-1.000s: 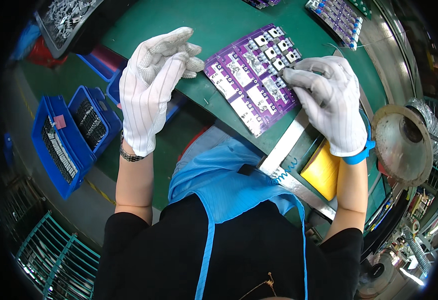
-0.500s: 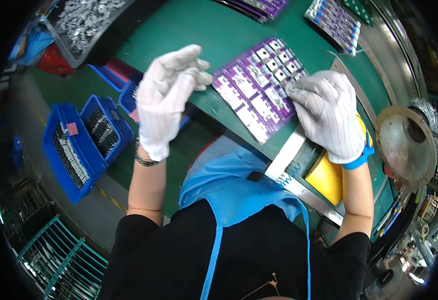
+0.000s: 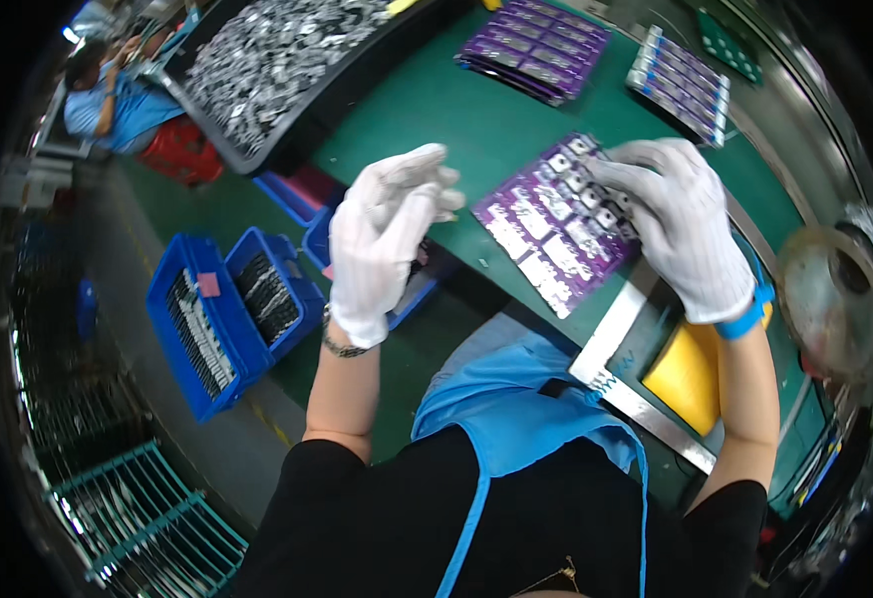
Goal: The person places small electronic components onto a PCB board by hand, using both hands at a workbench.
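Head view
Left hand: the left hand [image 3: 389, 239] wears a white glove and is raised above the near edge of the green work mat [image 3: 436, 110]. Its fingers are bunched loosely together and the tips are drawn toward the thumb. Whether a small part sits between them cannot be told. It is clear of the board.
Right hand: the right hand [image 3: 684, 224], in a white glove with a blue wrist strap [image 3: 745, 317], lies over the far right end of the purple circuit board panel [image 3: 554, 227]. The fingers are curled down and the tips press on the row of small white-topped components there. Any part under the fingertips is hidden.
Board position: the panel lies flat on the mat, slanted, just ahead of the person's blue apron [image 3: 516, 399] and between the two hands.
Mat, far side: a stack of purple boards [image 3: 536, 45] and a rack of boards with blue ends [image 3: 681, 80] lie well apart from the hands.
Parts supply: a black tray of grey metal parts [image 3: 267, 55] stands at the far left.
Below bench: blue bins [image 3: 222, 314] holding dark parts stand to the left.
Right edge: a yellow block [image 3: 691, 374] sits beneath the right wrist, beside a round metal dish [image 3: 830, 304].
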Available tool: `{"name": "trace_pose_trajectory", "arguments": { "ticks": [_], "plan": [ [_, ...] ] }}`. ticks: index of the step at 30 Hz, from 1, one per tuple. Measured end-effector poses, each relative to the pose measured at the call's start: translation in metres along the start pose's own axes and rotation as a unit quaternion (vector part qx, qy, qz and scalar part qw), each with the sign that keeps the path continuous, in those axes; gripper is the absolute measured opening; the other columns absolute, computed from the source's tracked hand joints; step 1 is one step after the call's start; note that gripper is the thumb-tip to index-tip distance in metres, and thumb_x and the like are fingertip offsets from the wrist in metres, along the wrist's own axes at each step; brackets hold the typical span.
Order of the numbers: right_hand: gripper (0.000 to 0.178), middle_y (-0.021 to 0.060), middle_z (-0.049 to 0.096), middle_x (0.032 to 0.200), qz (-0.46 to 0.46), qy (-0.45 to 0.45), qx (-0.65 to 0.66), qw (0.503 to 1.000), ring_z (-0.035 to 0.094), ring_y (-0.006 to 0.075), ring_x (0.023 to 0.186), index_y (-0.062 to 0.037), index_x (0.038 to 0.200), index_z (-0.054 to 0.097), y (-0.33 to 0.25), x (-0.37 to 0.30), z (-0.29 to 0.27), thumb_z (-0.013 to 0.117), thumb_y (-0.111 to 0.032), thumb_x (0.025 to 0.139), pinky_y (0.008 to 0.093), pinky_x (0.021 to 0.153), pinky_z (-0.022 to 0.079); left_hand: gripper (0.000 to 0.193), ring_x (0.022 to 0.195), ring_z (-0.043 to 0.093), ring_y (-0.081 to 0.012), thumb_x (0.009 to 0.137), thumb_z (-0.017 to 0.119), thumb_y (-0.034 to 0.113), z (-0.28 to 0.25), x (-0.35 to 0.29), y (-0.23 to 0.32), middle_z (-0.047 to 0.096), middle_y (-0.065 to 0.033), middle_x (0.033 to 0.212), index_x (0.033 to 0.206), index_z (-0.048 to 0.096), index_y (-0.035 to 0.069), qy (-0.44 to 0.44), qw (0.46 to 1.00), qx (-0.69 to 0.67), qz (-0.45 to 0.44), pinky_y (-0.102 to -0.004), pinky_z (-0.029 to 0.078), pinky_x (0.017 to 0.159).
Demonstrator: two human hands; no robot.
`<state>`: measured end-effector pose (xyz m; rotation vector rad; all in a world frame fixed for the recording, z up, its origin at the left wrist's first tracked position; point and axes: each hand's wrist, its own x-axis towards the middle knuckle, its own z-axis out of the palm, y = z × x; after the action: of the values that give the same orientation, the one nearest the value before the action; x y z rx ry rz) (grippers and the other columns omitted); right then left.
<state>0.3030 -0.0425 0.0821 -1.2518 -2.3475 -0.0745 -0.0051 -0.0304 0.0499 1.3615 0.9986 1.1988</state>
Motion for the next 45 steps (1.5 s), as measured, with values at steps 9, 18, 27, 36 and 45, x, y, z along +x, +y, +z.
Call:
{"name": "trace_pose_trajectory", "arguments": {
  "ticks": [9, 18, 27, 36, 45],
  "plan": [
    [0.026, 0.006, 0.071, 0.118, -0.04, -0.005, -0.037, 0.999, 0.063, 0.0287, 0.112, -0.0109, 0.108, 0.076, 0.0, 0.008, 0.025, 0.067, -0.004, 0.084, 0.0414, 0.095, 0.05, 0.035, 0.1, 0.074, -0.0214, 0.105, 0.057, 0.003, -0.004, 0.0, -0.007, 0.073, -0.0188, 0.12, 0.138, 0.061, -0.008, 0.011, 1.0, 0.021, -0.003, -0.0338, 0.06, 0.09],
    [0.04, 0.0103, 0.071, 0.117, 0.007, 0.045, 0.005, 0.999, 0.065, 0.0354, 0.107, -0.0096, 0.116, 0.072, -0.003, 0.01, 0.004, 0.069, 0.004, 0.078, 0.046, 0.097, 0.051, 0.028, 0.102, 0.078, -0.019, 0.103, 0.068, 0.005, -0.06, 0.095, 0.021, 0.077, -0.0158, 0.117, 0.13, 0.069, -0.003, 0.104, 0.869, 0.375, 0.305, -0.0298, 0.061, 0.09],
    [0.045, 0.0138, 0.071, 0.11, 0.021, 0.12, 0.043, 0.992, 0.068, 0.0359, 0.103, -0.0099, 0.115, 0.072, 0.002, -0.005, -0.019, 0.069, 0.009, 0.074, 0.0458, 0.09, 0.056, 0.078, 0.128, 0.063, -0.0463, 0.09, 0.073, 0.037, -0.125, 0.209, 0.024, 0.063, -0.0312, 0.136, 0.16, 0.046, 0.015, -0.236, 0.681, 0.692, -0.042, -0.0515, 0.05, 0.111],
    [0.04, 0.01, 0.072, 0.113, 0.029, 0.105, 0.016, 0.994, 0.067, 0.0325, 0.106, -0.0103, 0.115, 0.073, 0.0, -0.019, -0.019, 0.069, 0.002, 0.078, 0.0436, 0.093, 0.055, 0.041, 0.109, 0.07, -0.0451, 0.087, 0.075, 0.04, -0.136, 0.213, 0.011, 0.061, -0.0254, 0.128, 0.121, 0.072, 0.017, -0.19, 0.685, 0.703, 0.012, -0.0527, 0.057, 0.098],
    [0.037, 0.0114, 0.073, 0.116, 0.055, 0.09, 0.047, 0.993, 0.068, 0.0335, 0.108, -0.0093, 0.116, 0.075, 0.007, -0.027, -0.013, 0.068, -0.003, 0.08, 0.0446, 0.094, 0.057, 0.04, 0.097, 0.065, -0.0468, 0.083, 0.079, 0.026, -0.181, 0.23, -0.015, 0.067, -0.0265, 0.097, 0.107, 0.065, -0.003, -0.14, 0.783, 0.598, 0.097, -0.0509, 0.052, 0.085]
  ]
}}
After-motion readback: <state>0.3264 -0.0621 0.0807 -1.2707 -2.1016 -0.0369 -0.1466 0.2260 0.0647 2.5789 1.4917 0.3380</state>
